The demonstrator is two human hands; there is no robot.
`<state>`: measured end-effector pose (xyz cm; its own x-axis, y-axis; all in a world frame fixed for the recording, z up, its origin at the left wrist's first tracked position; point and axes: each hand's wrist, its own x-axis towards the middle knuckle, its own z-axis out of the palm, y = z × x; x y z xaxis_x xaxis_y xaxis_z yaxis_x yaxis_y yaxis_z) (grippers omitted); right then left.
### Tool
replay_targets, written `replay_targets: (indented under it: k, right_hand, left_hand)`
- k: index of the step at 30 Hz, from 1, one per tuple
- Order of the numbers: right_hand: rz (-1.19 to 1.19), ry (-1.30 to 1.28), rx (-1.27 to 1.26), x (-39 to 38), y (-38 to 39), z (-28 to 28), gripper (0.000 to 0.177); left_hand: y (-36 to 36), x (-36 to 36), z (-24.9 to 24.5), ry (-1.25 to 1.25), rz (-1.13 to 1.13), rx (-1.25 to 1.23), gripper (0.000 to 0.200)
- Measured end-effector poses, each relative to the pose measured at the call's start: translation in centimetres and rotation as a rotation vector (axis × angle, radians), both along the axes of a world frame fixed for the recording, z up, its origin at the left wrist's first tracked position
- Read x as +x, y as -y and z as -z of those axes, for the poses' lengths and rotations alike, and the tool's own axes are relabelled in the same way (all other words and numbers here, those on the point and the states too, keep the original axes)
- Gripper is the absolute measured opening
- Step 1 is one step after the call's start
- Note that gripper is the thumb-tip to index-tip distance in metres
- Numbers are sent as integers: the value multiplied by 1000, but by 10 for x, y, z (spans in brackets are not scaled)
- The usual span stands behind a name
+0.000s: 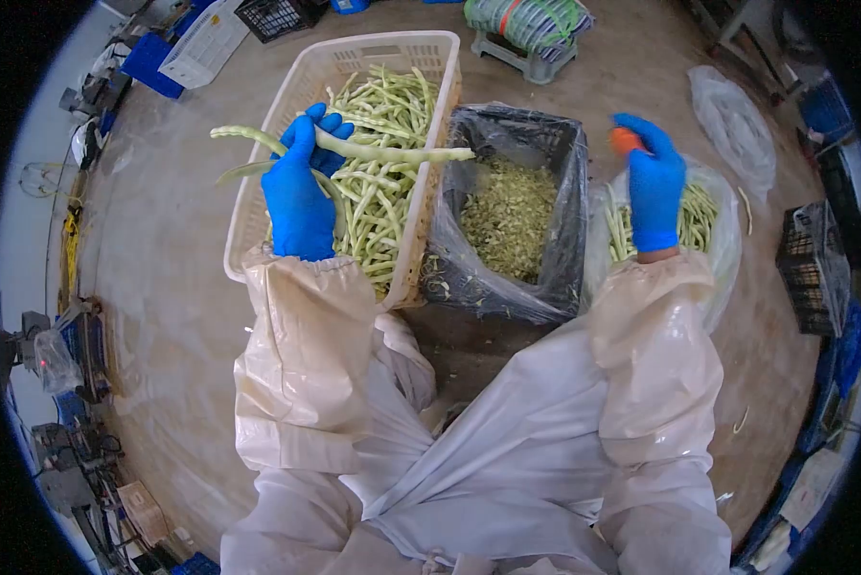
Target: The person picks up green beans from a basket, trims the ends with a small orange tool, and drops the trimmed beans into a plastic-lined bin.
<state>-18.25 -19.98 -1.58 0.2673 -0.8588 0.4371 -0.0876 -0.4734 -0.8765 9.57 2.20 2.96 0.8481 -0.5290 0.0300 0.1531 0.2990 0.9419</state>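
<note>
Several long green beans [392, 151] are held in my left hand [304, 187], gloved in blue, above a cream plastic crate [258, 216] full of beans. My right hand [655, 182], also in a blue glove, is closed round a small orange tool [627, 141], whose working end I cannot make out. It is over a clear plastic bag [725, 259] with more beans [696, 218] in it. Between the hands stands a dark crate [576, 192] lined with clear plastic, with small green bean scraps [509, 218] inside.
A tied bundle [531, 21] rests on a small grey stool [524, 59] at the top. At the right are a crumpled plastic bag [734, 125] and a black crate [812, 268]. Blue [152, 65] and white [203, 43] crates stand at the upper left.
</note>
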Motion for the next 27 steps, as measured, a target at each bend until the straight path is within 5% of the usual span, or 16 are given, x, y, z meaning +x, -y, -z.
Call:
replay_targets:
  k: [2, 4, 10, 14, 18, 21, 22, 27]
  right_hand:
    - [-150, -185, -61, 15, -20, 1, 25]
    - [-444, 50, 323, 35, -46, 0, 29]
    - [-755, -237, 559, 46, -81, -2, 23]
    - [-685, -305, 504, 45, -80, 2, 17]
    - [-543, -209, 412, 40, -71, 16, 17]
    - [-425, -266, 261, 43, -74, 15, 20]
    - [-376, -304, 208, 42, -74, 14, 21]
    - [-470, -125, 426, 44, -74, -1, 28]
  left_hand:
    - [3, -6, 0, -5, 41, -7, 37]
    - [5, -10, 2, -17, 83, -19, 36]
    - [10, -18, 8, -107, 189, 3, 31]
    - [0, 9, 2, 20, 3, -34, 27]
    - [-12, 42, -2, 219, -448, 117, 33]
    - [-8, 49, 13, 174, -286, 148, 37]
    - [-7, 30, 5, 126, -73, 147, 38]
    - [11, -39, -9, 109, 587, 510, 33]
